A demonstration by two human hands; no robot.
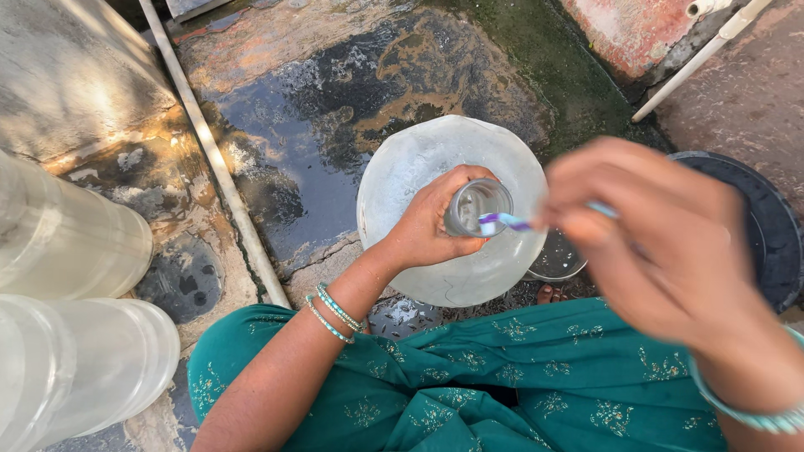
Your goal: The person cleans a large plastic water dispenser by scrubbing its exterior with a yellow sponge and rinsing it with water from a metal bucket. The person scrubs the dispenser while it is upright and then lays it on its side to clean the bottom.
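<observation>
Right hand (662,243) fills my view, closest and blurred, fingers pinched on a toothbrush (511,222) whose purple-and-white head sits at the mouth of the big jug (419,167). Beneath me, green cloth (502,377) over my lap. That jug, clear plastic, stands on wet stone (318,109) just ahead. Two more jugs (67,293) lie at my left, near a white pipe (218,159). Dark tub (775,226) at right. Left hand (431,222), bangles at the wrist, wraps closed around the jug's neck.

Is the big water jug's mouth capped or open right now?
Open: the left hand grips the jug neck, and the right hand points a toothbrush at its uncapped mouth.
</observation>
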